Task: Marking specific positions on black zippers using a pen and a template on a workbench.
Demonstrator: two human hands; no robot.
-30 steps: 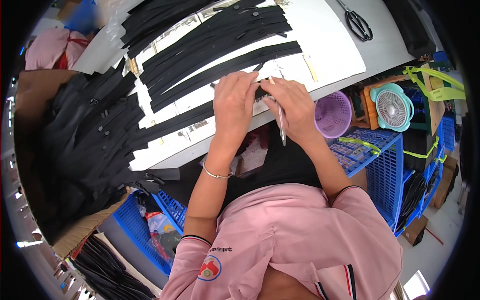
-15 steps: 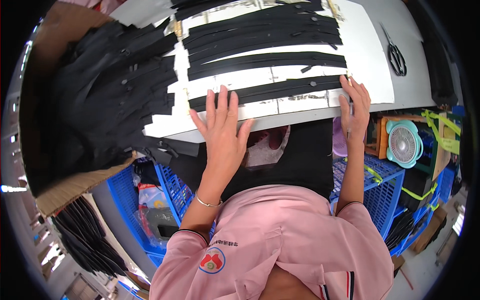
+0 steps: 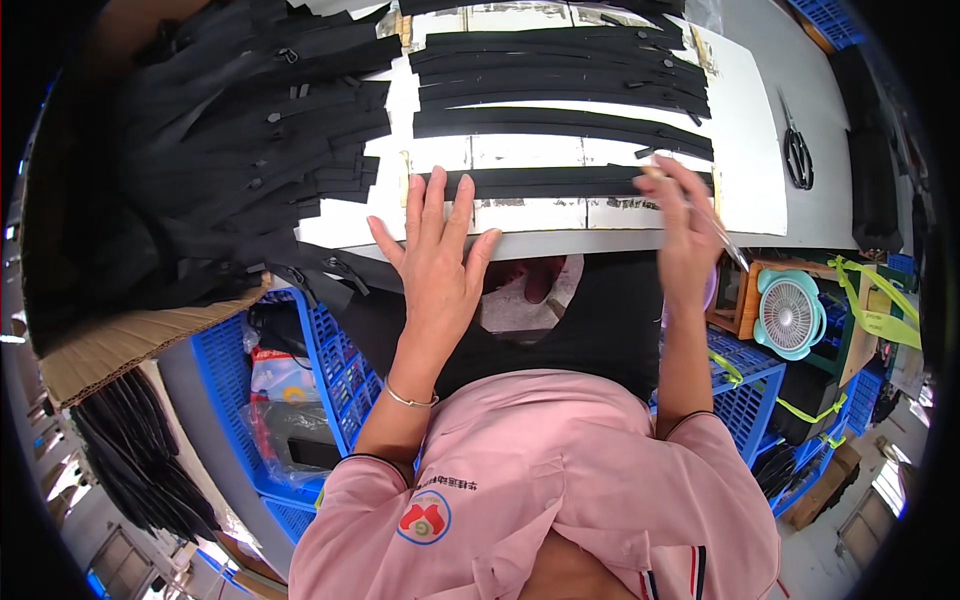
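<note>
left hand (image 3: pixel 440 262) sits at the near edge of the white board (image 3: pixel 755 190), fingers splayed flat on a black strip (image 3: pixel 550 182) along that edge. right hand (image 3: pixel 688 235)'s kinda curled round a slim tool (image 3: pixel 731 247), board's near right. more strips (image 3: pixel 560 72) lie farther up it.

A pair of scissors (image 3: pixel 797 158) with black handles lies on the grey tabletop (image 3: pixel 828 205), blades directed toward the far side, near a long black bundle (image 3: pixel 873 150) on the right. A turquoise fan (image 3: pixel 790 314) is positioned beside a wooden frame (image 3: pixel 746 300), near a blue plastic crate (image 3: pixel 748 398) bearing a yellow-green strap (image 3: pixel 726 371). At lower left, a blue basket (image 3: pixel 222 385) contains a clear plastic bag (image 3: pixel 285 428); adjacent are a cardboard flap (image 3: pixel 150 335) and a row of dark pieces (image 3: pixel 140 455), possibly fabric.
</note>
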